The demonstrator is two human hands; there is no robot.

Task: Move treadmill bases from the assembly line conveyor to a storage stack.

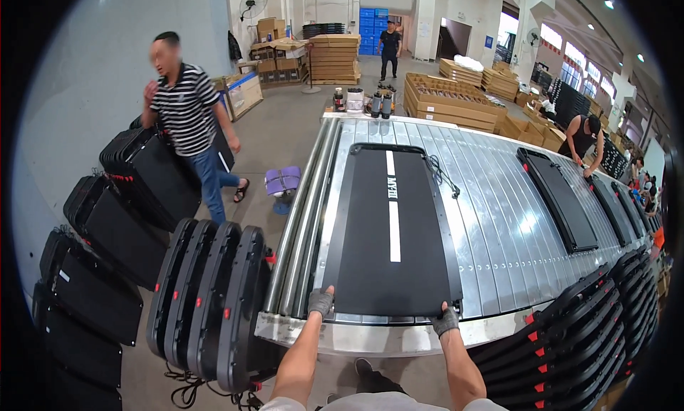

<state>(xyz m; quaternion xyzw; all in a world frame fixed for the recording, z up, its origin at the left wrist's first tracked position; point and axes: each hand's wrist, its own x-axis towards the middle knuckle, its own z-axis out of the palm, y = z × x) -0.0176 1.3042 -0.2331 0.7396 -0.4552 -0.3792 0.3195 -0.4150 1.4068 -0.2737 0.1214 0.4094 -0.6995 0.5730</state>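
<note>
A flat black walking pad treadmill [367,247] with a white stripe down its belt lies lengthwise before me on a metal slat conveyor [491,225]. My left hand [321,302], in a grey fingerless glove, grips its near left corner with the thumb on top. At the near right corner my right hand [447,320], gloved the same way, is closed on the edge. The fingers under both edges are partly hidden. A black power cord [443,176] lies loosely coiled beside the pad's far right corner.
Metal rollers [303,233] line the conveyor's left side. Upright black treadmills [206,304] stand on the floor at left; more [563,340] are stacked at right. Another treadmill [559,197] lies farther along the conveyor near a co-worker [584,136]. A person in stripes [187,108] walks at left.
</note>
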